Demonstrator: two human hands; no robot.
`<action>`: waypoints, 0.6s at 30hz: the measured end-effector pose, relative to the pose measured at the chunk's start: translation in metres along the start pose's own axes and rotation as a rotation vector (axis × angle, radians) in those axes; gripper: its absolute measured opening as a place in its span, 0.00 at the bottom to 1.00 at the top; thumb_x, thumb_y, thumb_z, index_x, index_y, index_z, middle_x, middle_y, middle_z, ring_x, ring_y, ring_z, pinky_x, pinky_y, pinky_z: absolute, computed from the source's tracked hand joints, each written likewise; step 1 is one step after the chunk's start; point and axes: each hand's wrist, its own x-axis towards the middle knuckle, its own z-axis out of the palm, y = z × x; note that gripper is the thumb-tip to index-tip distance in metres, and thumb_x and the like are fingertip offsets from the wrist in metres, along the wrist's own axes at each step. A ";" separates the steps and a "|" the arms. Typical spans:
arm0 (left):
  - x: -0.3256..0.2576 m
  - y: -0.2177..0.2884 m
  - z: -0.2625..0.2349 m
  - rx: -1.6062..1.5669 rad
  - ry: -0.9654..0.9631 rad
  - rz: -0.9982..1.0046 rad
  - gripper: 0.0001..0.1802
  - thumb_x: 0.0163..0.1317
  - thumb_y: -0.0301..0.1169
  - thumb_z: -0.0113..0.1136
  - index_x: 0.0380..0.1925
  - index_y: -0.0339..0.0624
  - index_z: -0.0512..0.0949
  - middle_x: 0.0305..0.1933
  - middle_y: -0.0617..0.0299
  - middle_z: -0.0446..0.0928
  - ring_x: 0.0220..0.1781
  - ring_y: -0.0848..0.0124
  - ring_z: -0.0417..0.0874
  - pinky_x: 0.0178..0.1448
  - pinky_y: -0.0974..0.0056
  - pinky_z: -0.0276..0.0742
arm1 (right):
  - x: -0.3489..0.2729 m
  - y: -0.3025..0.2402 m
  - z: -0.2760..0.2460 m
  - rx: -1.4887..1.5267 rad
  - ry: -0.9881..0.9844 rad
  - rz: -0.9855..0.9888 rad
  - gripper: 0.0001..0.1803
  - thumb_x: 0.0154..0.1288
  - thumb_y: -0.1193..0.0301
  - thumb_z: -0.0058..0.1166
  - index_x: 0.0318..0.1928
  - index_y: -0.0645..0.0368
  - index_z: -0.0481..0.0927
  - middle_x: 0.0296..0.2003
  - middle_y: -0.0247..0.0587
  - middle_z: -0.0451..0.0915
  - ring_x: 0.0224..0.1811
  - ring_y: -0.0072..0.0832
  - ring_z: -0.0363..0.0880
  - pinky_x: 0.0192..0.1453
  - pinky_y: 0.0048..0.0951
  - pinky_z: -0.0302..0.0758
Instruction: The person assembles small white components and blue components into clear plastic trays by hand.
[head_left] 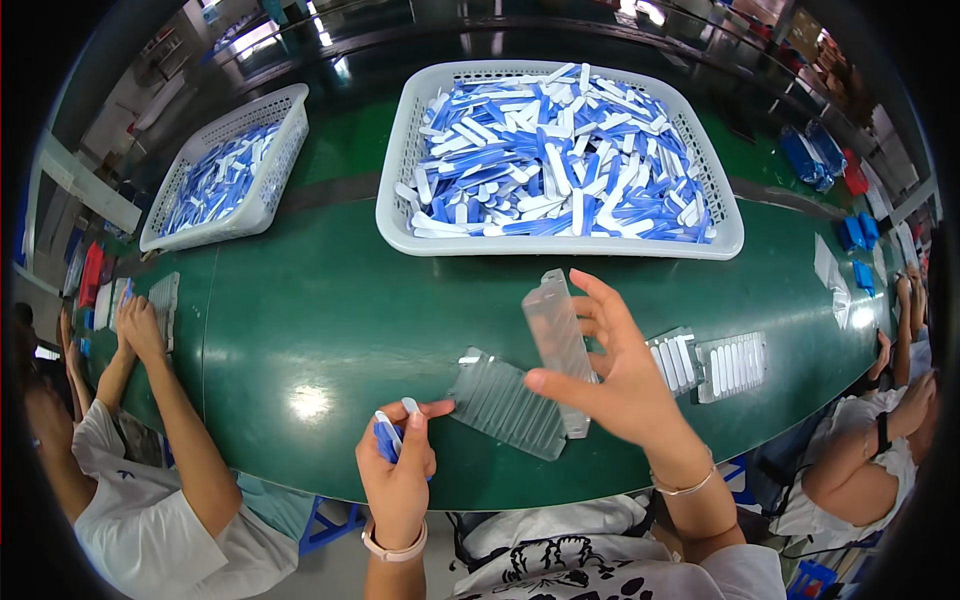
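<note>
My left hand [395, 465] is closed around a few slim blue-and-white plastic sticks [388, 437], their rounded white ends poking up by the thumb. Its index finger reaches to the corner of a clear ribbed plastic tray [510, 405] lying on the table. In my right hand [625, 375] a second clear plastic tray [558, 345] is tilted up on its side, the thumb across it and the other fingers spread along its far edge. The lower end of this tray overlaps the lying one. How firmly the fingers press it is not plain.
A large white basket [560, 245] heaped with blue-and-white sticks stands ahead, another basket [285, 165] at far left. Right of my hand, two clear trays [732, 367] hold white pieces. Blue packages [812, 155] lie at far right. Co-workers [150, 480] sit on both sides of the green table [290, 330].
</note>
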 end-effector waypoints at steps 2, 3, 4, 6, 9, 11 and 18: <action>-0.003 0.005 0.005 0.055 -0.052 -0.013 0.05 0.66 0.25 0.50 0.37 0.34 0.72 0.40 0.46 0.80 0.14 0.86 0.55 0.17 0.76 0.52 | -0.004 0.001 0.003 -0.076 0.042 -0.062 0.52 0.47 0.61 0.71 0.67 0.63 0.53 0.49 0.48 0.69 0.51 0.33 0.71 0.46 0.31 0.75; -0.005 0.007 0.006 0.111 -0.091 -0.026 0.05 0.66 0.25 0.49 0.37 0.33 0.72 0.43 0.48 0.81 0.16 0.86 0.60 0.18 0.77 0.57 | -0.007 -0.003 0.005 -0.145 0.060 -0.018 0.47 0.50 0.63 0.69 0.66 0.61 0.55 0.46 0.46 0.68 0.47 0.31 0.71 0.43 0.29 0.76; -0.007 0.005 0.007 0.115 -0.093 -0.027 0.05 0.66 0.25 0.49 0.37 0.33 0.72 0.43 0.48 0.81 0.16 0.86 0.60 0.18 0.77 0.57 | -0.008 -0.005 0.005 -0.215 0.078 0.027 0.42 0.54 0.64 0.66 0.66 0.60 0.58 0.43 0.44 0.68 0.44 0.29 0.71 0.39 0.26 0.78; -0.009 0.000 0.014 0.469 -0.289 0.198 0.04 0.65 0.25 0.51 0.37 0.35 0.72 0.46 0.51 0.81 0.19 0.84 0.67 0.23 0.74 0.66 | -0.003 0.010 0.000 -0.127 0.053 0.056 0.36 0.58 0.67 0.62 0.64 0.60 0.61 0.41 0.42 0.67 0.41 0.28 0.71 0.37 0.25 0.79; -0.025 0.001 0.032 0.662 -0.445 0.274 0.07 0.58 0.22 0.56 0.37 0.38 0.72 0.49 0.45 0.78 0.38 0.58 0.84 0.39 0.63 0.79 | 0.001 0.016 -0.008 -0.010 0.015 0.068 0.25 0.63 0.71 0.54 0.60 0.62 0.66 0.40 0.41 0.66 0.38 0.26 0.71 0.35 0.24 0.82; -0.036 -0.004 0.035 0.768 -0.501 0.360 0.15 0.47 0.17 0.57 0.38 0.37 0.71 0.55 0.40 0.72 0.39 0.52 0.83 0.35 0.62 0.80 | 0.002 0.019 -0.010 0.057 -0.004 0.055 0.19 0.65 0.73 0.52 0.56 0.63 0.69 0.38 0.41 0.68 0.36 0.25 0.71 0.34 0.24 0.80; -0.046 0.006 0.025 1.006 -0.553 0.348 0.16 0.45 0.15 0.53 0.37 0.36 0.70 0.60 0.42 0.69 0.32 0.51 0.83 0.32 0.60 0.79 | -0.006 0.024 -0.032 -0.299 -0.100 -0.016 0.15 0.66 0.78 0.49 0.52 0.63 0.69 0.34 0.31 0.67 0.37 0.18 0.74 0.41 0.20 0.76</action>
